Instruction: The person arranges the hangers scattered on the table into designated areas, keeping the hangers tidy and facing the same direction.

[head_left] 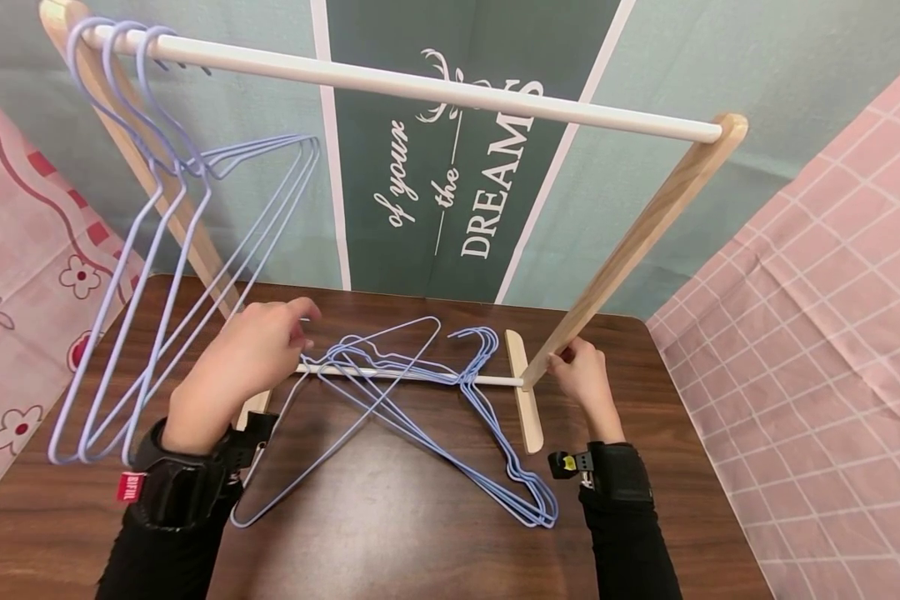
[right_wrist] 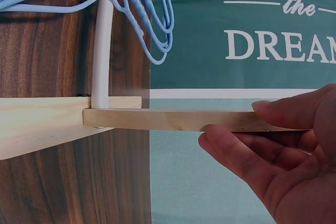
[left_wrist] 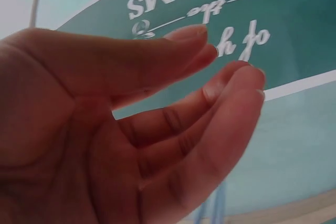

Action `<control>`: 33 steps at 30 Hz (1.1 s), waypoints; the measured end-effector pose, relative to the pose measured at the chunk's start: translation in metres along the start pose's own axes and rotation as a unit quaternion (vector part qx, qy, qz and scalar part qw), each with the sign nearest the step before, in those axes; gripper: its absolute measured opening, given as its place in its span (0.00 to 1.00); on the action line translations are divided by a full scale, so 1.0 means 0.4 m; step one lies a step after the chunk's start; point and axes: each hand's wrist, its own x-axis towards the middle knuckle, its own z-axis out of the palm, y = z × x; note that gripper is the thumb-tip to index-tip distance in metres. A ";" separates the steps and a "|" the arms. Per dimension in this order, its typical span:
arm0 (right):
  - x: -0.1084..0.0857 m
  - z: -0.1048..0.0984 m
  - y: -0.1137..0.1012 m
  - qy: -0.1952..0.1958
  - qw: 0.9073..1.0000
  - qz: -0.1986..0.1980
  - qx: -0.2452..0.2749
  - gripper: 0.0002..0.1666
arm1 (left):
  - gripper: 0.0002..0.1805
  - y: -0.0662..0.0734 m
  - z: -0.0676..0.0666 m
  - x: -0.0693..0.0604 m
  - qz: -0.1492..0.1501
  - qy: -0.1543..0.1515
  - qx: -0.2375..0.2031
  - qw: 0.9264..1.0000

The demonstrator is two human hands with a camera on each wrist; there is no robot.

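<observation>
A wooden clothes rack with a white top rod (head_left: 420, 85) stands on the table. My right hand (head_left: 585, 379) pinches its right wooden post (head_left: 633, 237) low down, just above the foot. Thumb and fingers lie on opposite faces of the post (right_wrist: 173, 120) in the right wrist view. My left hand (head_left: 243, 350) is raised near the left post, beside the hanging wires. In the left wrist view its fingers (left_wrist: 184, 182) are loosely bent, with nothing between them and the thumb. Three blue wire hangers (head_left: 202, 167) hang at the rod's left end.
Several more blue hangers (head_left: 468, 379) lie overlapping on the table, across the rack's lower white rod (head_left: 502, 381). The right foot (head_left: 528, 417) rests on the brown tabletop (head_left: 390, 550). A printed green cloth (head_left: 412, 250) hangs behind; pink cloths flank both sides.
</observation>
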 end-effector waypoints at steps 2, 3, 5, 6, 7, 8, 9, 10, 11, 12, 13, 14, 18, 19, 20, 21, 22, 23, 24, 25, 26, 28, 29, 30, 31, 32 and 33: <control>0.000 0.000 0.000 0.000 1.000 0.001 0.000 0.11 | 0.15 -0.006 0.010 0.005 -0.009 -0.011 0.000 1.000; 0.000 0.000 0.000 0.000 1.000 0.002 0.001 0.11 | 0.15 -0.008 0.015 0.008 -0.013 -0.016 -0.001 1.000; 0.001 0.000 0.000 -0.001 1.000 0.002 0.002 0.11 | 0.15 -0.014 0.024 0.012 -0.022 -0.027 -0.004 0.999; 0.001 0.000 0.000 -0.002 1.000 0.002 0.002 0.12 | 0.15 -0.018 0.029 0.014 -0.025 -0.030 -0.006 0.999; 0.001 0.000 0.000 -0.002 1.000 0.002 0.003 0.12 | 0.15 -0.021 0.033 0.016 -0.027 -0.033 -0.007 0.999; 0.001 0.000 -0.001 -0.002 1.000 0.002 0.004 0.12 | 0.14 -0.025 0.038 0.018 -0.028 -0.037 -0.009 0.999; 0.001 0.000 -0.001 -0.002 1.000 0.003 0.004 0.12 | 0.14 -0.030 0.042 0.020 -0.029 -0.038 -0.011 0.999; 0.001 -0.001 -0.001 -0.002 1.000 0.003 0.004 0.12 | 0.13 -0.035 0.048 0.021 -0.028 -0.041 -0.013 0.999; 0.002 -0.001 -0.002 -0.002 1.000 0.003 0.003 0.12 | 0.13 -0.040 0.053 0.024 -0.028 -0.043 -0.015 0.999; 0.002 -0.001 -0.002 -0.002 1.000 0.004 0.004 0.12 | 0.13 -0.045 0.058 0.026 -0.027 -0.046 -0.017 0.998; 0.002 -0.002 -0.002 -0.002 1.000 0.005 0.004 0.12 | 0.12 -0.050 0.064 0.028 -0.026 -0.048 -0.018 0.998; 0.002 -0.002 -0.003 -0.002 1.000 0.005 0.003 0.12 | 0.12 -0.056 0.070 0.030 -0.025 -0.051 -0.020 0.998; 0.004 -0.002 -0.004 -0.003 1.000 0.005 0.001 0.11 | 0.12 -0.077 0.095 0.038 -0.027 -0.072 -0.030 0.997; 0.005 -0.002 -0.004 -0.003 1.000 0.006 0.001 0.11 | 0.11 -0.083 0.101 0.040 -0.029 -0.077 -0.032 0.996; 0.006 -0.002 -0.004 -0.003 1.000 0.007 0.000 0.11 | 0.11 -0.089 0.108 0.042 -0.030 -0.080 -0.034 0.996; 0.007 -0.002 -0.004 -0.004 1.000 0.007 0.001 0.11 | 0.11 -0.095 0.114 0.044 -0.034 -0.085 -0.037 0.995; 0.007 -0.002 -0.004 -0.005 1.000 0.009 0.001 0.11 | 0.10 -0.101 0.121 0.045 -0.037 -0.089 -0.041 0.994; 0.008 -0.002 -0.004 -0.005 1.000 0.009 0.001 0.11 | 0.10 -0.106 0.127 0.046 -0.042 -0.094 -0.045 0.994; 0.008 -0.002 -0.003 -0.005 1.000 0.010 0.001 0.11 | 0.10 -0.113 0.134 0.047 -0.043 -0.095 -0.046 0.993; 0.008 -0.002 -0.003 -0.005 1.000 0.010 0.000 0.11 | 0.10 -0.120 0.142 0.048 -0.044 -0.095 -0.049 0.993; 0.007 -0.002 -0.003 -0.006 1.000 0.009 0.000 0.11 | 0.09 -0.126 0.149 0.049 -0.046 -0.096 -0.051 0.993; 0.007 -0.003 -0.003 -0.005 1.000 0.008 -0.001 0.11 | 0.09 -0.138 0.162 0.050 -0.049 -0.098 -0.054 0.993; 0.006 -0.003 -0.003 -0.005 1.000 0.007 -0.002 0.11 | 0.09 -0.144 0.169 0.049 -0.048 -0.097 -0.054 0.993; 0.006 -0.003 -0.004 -0.005 1.000 0.007 -0.002 0.11 | 0.09 -0.151 0.177 0.049 -0.047 -0.095 -0.053 0.993; 0.005 -0.003 -0.004 -0.005 1.000 0.007 -0.002 0.11 | 0.08 -0.157 0.184 0.049 -0.048 -0.097 -0.053 0.993; 0.005 -0.003 -0.004 -0.005 1.000 0.007 -0.001 0.11 | 0.09 -0.163 0.190 0.049 -0.050 -0.100 -0.052 0.992; 0.004 -0.003 -0.005 -0.005 1.000 0.007 -0.001 0.11 | 0.09 -0.169 0.196 0.049 -0.052 -0.104 -0.052 0.992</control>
